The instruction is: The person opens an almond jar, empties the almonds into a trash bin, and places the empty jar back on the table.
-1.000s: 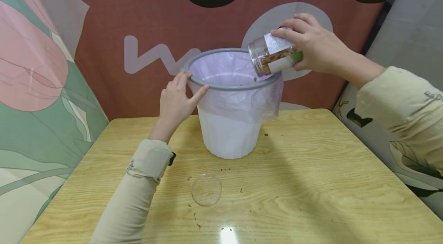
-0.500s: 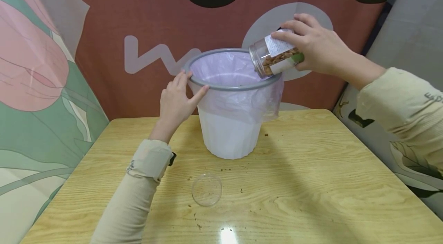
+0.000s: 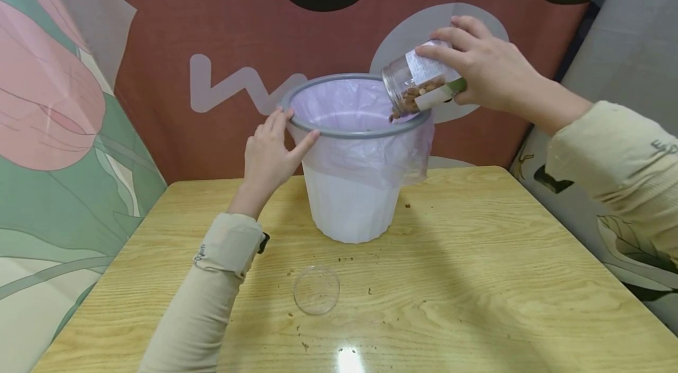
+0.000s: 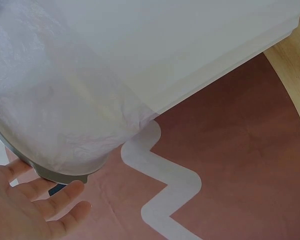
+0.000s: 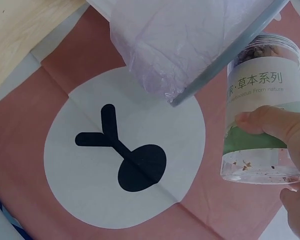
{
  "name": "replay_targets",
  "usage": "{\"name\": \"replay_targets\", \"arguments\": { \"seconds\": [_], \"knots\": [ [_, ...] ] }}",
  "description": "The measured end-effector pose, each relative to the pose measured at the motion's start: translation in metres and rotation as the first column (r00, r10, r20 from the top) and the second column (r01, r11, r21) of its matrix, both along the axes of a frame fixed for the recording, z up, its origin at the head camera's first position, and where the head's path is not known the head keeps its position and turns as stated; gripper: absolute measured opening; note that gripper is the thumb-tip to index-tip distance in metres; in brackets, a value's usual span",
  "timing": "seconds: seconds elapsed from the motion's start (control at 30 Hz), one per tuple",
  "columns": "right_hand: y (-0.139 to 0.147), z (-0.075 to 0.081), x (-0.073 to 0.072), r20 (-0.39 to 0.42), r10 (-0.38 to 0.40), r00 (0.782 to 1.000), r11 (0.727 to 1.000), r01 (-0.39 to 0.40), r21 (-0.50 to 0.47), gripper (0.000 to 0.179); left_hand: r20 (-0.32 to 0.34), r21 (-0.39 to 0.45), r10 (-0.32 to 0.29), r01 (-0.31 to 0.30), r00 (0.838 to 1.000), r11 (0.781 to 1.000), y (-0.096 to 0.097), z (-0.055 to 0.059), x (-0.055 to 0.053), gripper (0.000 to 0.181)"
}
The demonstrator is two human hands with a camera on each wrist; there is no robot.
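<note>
A: Where is the jar (image 3: 426, 69), please?
B: It is in the right hand (image 3: 489, 70), above the right side of the bin (image 3: 352, 208). The jar is tilted, with its uncovered mouth pointing to the left and downward.
A: How does this hand hold it?
B: The fingers and the thumb are curled around the jar. In the right wrist view, the thumb lies across the label, on its green part.
A: And what is inside?
B: Brown dried pieces (image 3: 418, 95). Some of them are at the lower edge of the mouth, over the opening of the bin. Whether the jar touches the grey rim (image 3: 360, 135), I cannot tell.
A: And the left hand (image 3: 270, 149)?
B: It is spread, with the thumb apart from the fingers, and it touches the rim on the left side. A thin lilac bag (image 3: 365, 158) lines the bin and is folded over outside.
A: What lies nearer to the person?
B: A clear round lid (image 3: 316, 290), flat on the wooden worktop (image 3: 503, 279), with small brown crumbs (image 3: 304, 345) scattered around.
</note>
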State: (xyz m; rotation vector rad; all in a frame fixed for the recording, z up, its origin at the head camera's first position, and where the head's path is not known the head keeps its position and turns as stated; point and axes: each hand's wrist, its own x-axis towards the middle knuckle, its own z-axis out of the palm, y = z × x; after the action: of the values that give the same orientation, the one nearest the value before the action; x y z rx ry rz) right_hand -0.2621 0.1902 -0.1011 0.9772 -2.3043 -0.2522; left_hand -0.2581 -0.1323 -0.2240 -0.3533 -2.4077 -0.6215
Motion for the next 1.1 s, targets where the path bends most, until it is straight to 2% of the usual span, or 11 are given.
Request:
{"name": "replay_targets", "arguments": {
  "seconds": [0.13, 0.4, 0.7, 0.93, 1.1],
  "knots": [
    [0.0002, 0.0011, -0.0005, -0.017, 0.012, 1.000, 1.000, -0.012, 0.006, 0.091, -0.011, 0.001, -0.003, 0.003, 1.000, 1.000, -0.0002, -0.0002, -0.0002, 0.072],
    [-0.0001, 0.0016, -0.0014, -0.078, 0.085, 0.993, 0.996, -0.084, 0.021, 0.090, -0.008, -0.003, -0.002, 0.002, 1.000, 1.000, -0.0003, -0.0004, 0.0000, 0.072],
    [-0.0019, 0.0036, -0.0012, -0.118, 0.097, 0.988, 0.993, -0.088, 0.075, 0.089, -0.012, -0.003, -0.002, 0.002, 1.000, 1.000, 0.0000, 0.0003, 0.0002, 0.071],
    [-0.0034, 0.0041, -0.0046, -0.190, 0.158, 0.969, 0.984, -0.137, 0.117, 0.084, -0.017, -0.002, 0.000, 0.000, 1.000, 1.000, 0.0003, 0.0005, 0.0003, 0.071],
    [-0.0031, 0.0021, -0.0054, -0.214, 0.178, 0.960, 0.981, -0.157, 0.111, 0.079, -0.020, -0.001, 0.000, 0.000, 1.000, 1.000, 0.0006, 0.0004, 0.0005, 0.071]
  ]
}}
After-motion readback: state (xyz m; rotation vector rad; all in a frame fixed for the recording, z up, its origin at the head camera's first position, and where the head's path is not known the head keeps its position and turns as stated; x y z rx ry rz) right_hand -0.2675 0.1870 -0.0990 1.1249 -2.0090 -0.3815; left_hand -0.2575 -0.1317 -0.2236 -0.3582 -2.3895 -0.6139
